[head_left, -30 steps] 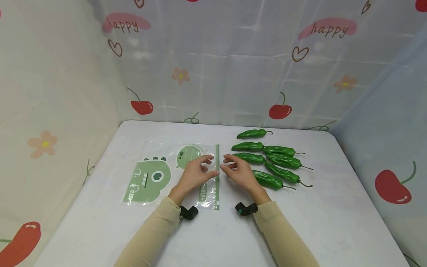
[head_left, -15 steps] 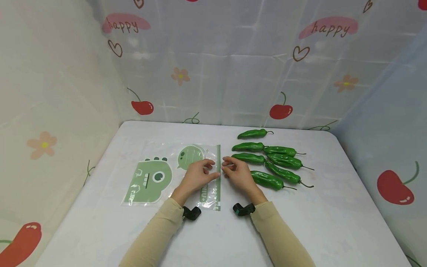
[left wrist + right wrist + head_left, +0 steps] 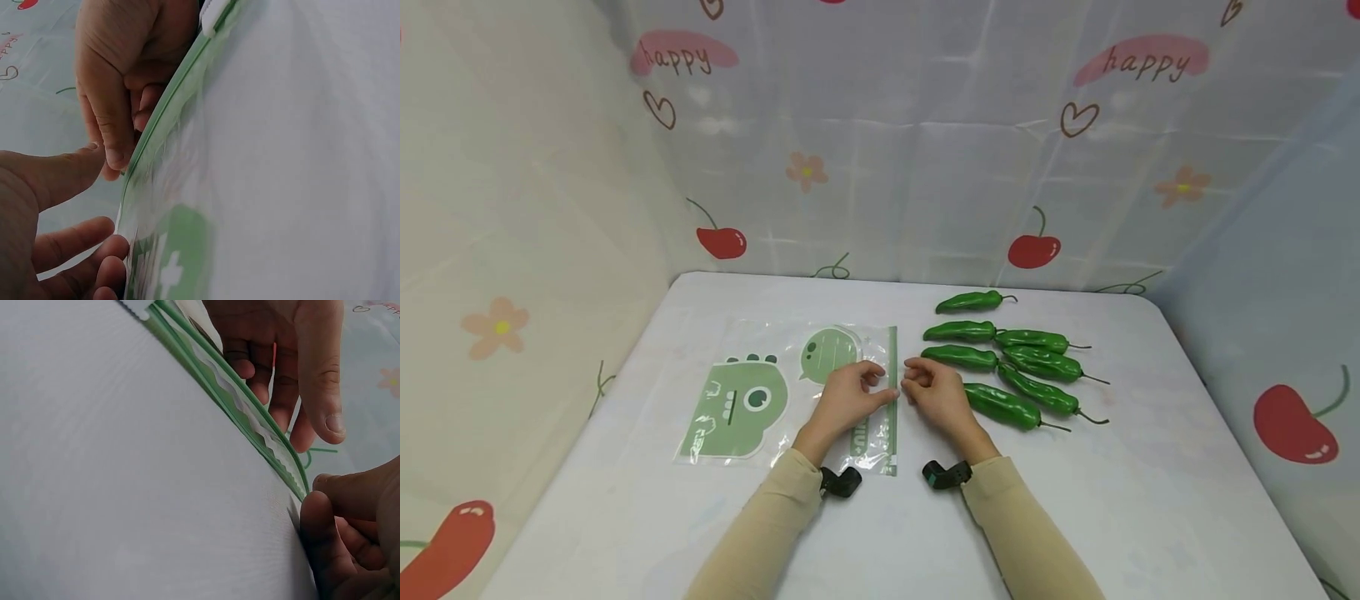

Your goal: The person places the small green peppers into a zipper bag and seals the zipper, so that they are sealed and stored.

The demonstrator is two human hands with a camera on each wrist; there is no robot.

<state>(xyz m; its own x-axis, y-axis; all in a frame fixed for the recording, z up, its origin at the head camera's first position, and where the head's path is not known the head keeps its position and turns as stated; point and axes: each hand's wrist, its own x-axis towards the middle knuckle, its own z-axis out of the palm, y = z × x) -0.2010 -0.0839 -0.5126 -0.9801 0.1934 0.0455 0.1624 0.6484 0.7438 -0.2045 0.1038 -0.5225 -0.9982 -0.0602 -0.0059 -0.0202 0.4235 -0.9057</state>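
A clear zip bag [image 3: 741,408] with a green dinosaur print lies flat on the table, its green zip edge [image 3: 892,433] facing right. My left hand [image 3: 844,402] is over the bag beside that edge, thumb apart from the fingers. In the left wrist view its fingers [image 3: 75,244] touch or nearly touch the bag's edge. My right hand [image 3: 942,402] pinches the far part of the zip edge between thumb and index finger [image 3: 319,512]. A gap shows between the two zip strips [image 3: 240,409] in the right wrist view. A white slider [image 3: 215,14] sits on the zip.
Several green chili peppers [image 3: 1037,362] lie to the right of the bag, some close beside my right hand. The white table [image 3: 1120,500] reaches back to a printed curtain [image 3: 925,167], with more curtain at both sides.
My left hand has moved slightly right and towards me. The right hand's thumb and fingers have drawn closer together at the bag's zip edge. The peppers have not moved.
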